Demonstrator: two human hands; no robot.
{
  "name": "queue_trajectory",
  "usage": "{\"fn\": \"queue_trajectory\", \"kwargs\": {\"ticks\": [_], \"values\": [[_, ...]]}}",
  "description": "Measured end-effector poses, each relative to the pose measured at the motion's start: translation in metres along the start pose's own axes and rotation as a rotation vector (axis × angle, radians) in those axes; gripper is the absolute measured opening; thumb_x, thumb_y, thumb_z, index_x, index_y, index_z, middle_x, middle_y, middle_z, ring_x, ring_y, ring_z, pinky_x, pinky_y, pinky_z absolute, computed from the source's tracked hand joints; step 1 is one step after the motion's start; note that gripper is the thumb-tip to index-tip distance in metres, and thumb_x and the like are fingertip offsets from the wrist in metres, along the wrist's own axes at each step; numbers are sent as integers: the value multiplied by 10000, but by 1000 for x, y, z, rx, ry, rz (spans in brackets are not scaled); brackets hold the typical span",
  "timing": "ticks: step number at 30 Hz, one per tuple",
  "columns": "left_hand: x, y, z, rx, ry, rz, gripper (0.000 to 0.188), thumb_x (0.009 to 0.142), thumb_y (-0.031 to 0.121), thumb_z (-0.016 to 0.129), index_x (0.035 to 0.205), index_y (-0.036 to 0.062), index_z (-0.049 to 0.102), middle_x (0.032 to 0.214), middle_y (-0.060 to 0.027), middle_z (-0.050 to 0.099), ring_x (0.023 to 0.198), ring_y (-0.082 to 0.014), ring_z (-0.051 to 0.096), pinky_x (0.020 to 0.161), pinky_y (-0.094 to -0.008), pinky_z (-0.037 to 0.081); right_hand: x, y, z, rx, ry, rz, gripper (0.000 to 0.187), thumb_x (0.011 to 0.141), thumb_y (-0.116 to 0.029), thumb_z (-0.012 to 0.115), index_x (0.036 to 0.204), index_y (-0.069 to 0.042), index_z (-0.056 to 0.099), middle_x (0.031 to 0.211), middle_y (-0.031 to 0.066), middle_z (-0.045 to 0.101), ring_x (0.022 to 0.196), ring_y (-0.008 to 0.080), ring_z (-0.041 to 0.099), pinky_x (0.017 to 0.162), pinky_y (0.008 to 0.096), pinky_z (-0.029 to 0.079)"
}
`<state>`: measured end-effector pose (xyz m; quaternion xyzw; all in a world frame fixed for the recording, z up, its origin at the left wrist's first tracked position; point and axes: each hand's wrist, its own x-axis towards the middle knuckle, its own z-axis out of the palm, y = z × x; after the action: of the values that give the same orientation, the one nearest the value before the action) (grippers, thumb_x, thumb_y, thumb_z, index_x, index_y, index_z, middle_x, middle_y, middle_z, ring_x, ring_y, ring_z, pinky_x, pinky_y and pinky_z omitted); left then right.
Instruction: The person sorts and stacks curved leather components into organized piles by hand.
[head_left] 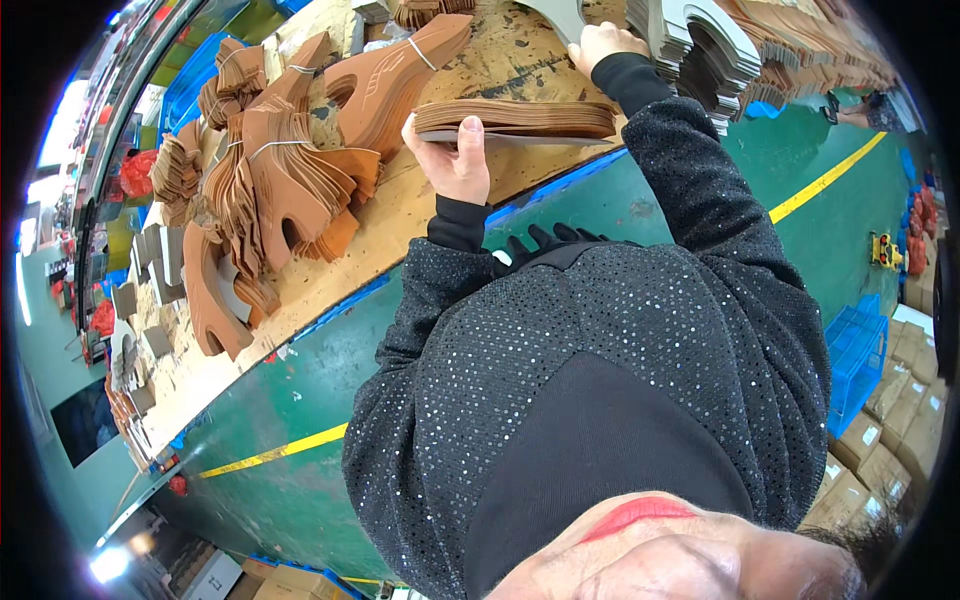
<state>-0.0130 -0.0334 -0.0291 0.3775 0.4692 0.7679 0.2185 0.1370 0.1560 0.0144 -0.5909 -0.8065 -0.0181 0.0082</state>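
Item one: my left hand [452, 160]. I see its thumb [470, 140] laid up over the near end of a flat stack of brown cut pieces [520, 118], the other fingers curled beneath, so the hand is clamped on that stack. The stack lies level, just above the wooden bench [400, 215], its long side running away to the right of the hand.

Item two: my right hand [603, 45]. It sits beyond the stack, fingers bent down onto the bench top beside a pile of grey cut pieces [700, 50]. I cannot tell whether it grips anything; the fingertips are hidden from me. A single grey piece [555, 15] lies just left of this hand, at the upper edge.

Item three, outward from the stack: left of it, bundles of orange-brown shaped pieces [290, 170], several bound with thin bands, heaped on the bench. One long bundle [400, 70] lies nearest the stack, touching the heap. Further left of the stack, small grey offcuts [150, 260] sit scattered along the bench.

Item four: blue crates [195, 85] behind the heap, far left of the stack. Below the stack, the bench front, then green floor [300, 400] with a yellow line [270, 455]. Well right of the stack, cardboard boxes [890, 420] and another blue crate [855, 360].
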Motion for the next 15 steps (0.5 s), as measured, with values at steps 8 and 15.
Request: {"fn": "queue_trajectory", "kwargs": {"ticks": [8,15], "values": [[2,0,3,-31,8,-26,560,857,120,647,1267,44,274,1080,-97,491,935,-143,507,853,-294,440,-11,7,-6,49,268,-41,261,915,-143,446,1061,-24,626,999,175,659,923,337,647,792,399,520],[2,-2,-1,-48,-12,-51,575,853,120,655,1272,42,269,1086,-91,486,947,-143,500,871,-294,428,-77,7,-40,928,520,-633,195,888,-36,543,1075,-22,600,849,166,623,737,277,636,661,307,498]]}}
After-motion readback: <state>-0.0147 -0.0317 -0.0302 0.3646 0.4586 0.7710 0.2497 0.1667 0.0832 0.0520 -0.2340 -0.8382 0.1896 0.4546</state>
